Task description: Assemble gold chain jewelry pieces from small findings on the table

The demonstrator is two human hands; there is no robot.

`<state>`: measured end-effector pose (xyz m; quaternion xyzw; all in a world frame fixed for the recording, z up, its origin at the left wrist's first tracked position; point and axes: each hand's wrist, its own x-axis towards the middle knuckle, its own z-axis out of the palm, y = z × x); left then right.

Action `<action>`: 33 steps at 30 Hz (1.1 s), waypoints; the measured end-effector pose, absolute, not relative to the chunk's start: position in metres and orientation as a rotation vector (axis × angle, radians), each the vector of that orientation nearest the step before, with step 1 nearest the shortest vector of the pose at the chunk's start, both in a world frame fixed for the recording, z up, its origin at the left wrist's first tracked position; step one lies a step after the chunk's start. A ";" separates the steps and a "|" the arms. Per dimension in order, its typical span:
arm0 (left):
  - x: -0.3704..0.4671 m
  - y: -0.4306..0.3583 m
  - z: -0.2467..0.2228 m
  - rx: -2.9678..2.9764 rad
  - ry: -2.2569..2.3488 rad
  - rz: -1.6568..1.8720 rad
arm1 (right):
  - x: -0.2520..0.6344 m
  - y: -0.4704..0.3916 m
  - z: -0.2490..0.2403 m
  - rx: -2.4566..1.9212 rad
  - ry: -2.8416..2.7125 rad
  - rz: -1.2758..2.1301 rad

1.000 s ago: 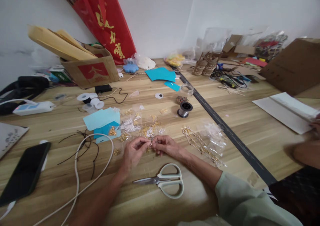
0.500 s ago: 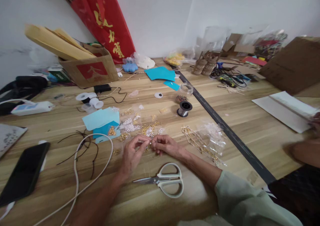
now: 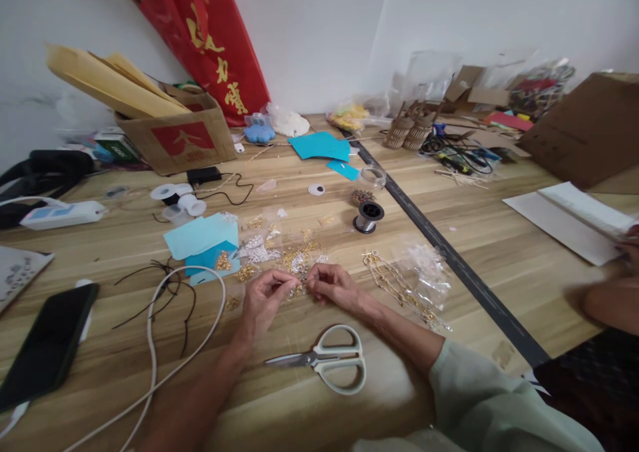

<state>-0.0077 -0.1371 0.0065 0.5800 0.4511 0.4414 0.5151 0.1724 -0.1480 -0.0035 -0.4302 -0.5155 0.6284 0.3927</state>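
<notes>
- A tiny gold piece (image 3: 298,283) sits between the two hands, low over the wooden table (image 3: 309,412), just in front of the scattered gold and silver findings (image 3: 294,260). It is too small to tell its shape, which way it points or how its long axis runs.
- The left hand (image 3: 262,300) has thumb and forefinger pressed together in a fine pinch at the piece; the other fingers curl loosely under.
- The right hand (image 3: 333,285) mirrors it, fingertips drawn together in a pinch just beside the left hand's, almost touching.
- Scissors (image 3: 327,361) with pale green handles lie on the table just nearer the person, blades pointing left, handles to the right, long axis roughly crosswise.
- A gold chain (image 3: 399,292) runs diagonally right of the right hand, partly on a clear plastic bag (image 3: 424,265).
- Light blue paper (image 3: 202,235) lies left of the findings; a white cable (image 3: 154,345) loops beside the left forearm.
- A wire spool (image 3: 368,216) stands farther back, well apart.
- A black phone (image 3: 47,345) rests at the far left.
- Another person's arm (image 3: 606,302) shows at the right edge.
</notes>
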 end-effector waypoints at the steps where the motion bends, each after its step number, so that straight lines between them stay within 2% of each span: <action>1: -0.007 -0.137 0.007 1.381 1.098 1.052 | 0.173 -0.148 -0.004 -1.091 -1.328 1.570; 5: -0.007 -0.137 0.008 1.336 1.125 1.011 | 0.173 -0.152 -0.005 -1.148 -1.538 1.302; 11: -0.005 -0.138 0.009 1.301 1.120 0.973 | 0.176 -0.161 -0.005 -1.105 -2.140 0.410; 15: -0.003 -0.139 0.009 1.279 1.101 0.920 | 0.179 -0.165 -0.001 -0.968 -2.364 0.027; 19: -0.004 -0.139 0.009 1.282 1.034 0.867 | 0.179 -0.164 0.004 -0.845 -2.447 -0.038; 23: -0.006 -0.138 0.009 1.313 1.006 0.827 | 0.178 -0.162 0.004 -0.826 -2.462 0.069; 33: -0.006 -0.136 -0.002 1.503 1.001 0.847 | 0.180 -0.160 -0.006 -1.016 -2.369 0.251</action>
